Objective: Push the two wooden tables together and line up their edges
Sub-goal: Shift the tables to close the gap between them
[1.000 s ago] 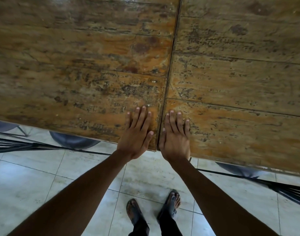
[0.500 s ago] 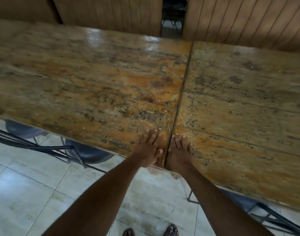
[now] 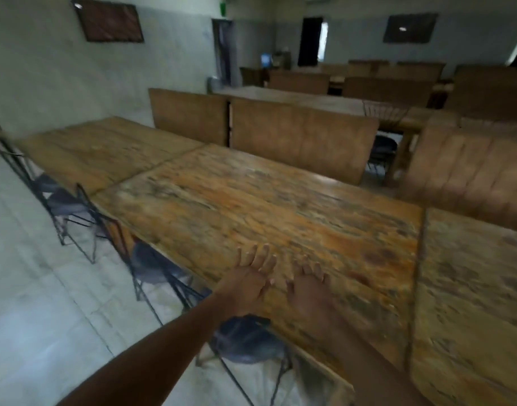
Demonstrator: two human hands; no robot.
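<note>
A worn wooden table fills the middle of the head view. A second wooden table butts against its right end along a thin dark seam, and a third joins at its far left end. My left hand and my right hand lie flat on the middle table near its front edge, fingers spread, side by side and apart, holding nothing. Both are well left of the right seam. The frame is blurred by motion.
Folding metal chairs with dark seats stand under the front edge. Wooden bench backs run behind the tables, with more rows of tables beyond. Pale tiled floor lies to the left.
The view has swung up and left, now showing the room. My hands have shifted from either side of the seam to both resting on the left table, away from the seam.
</note>
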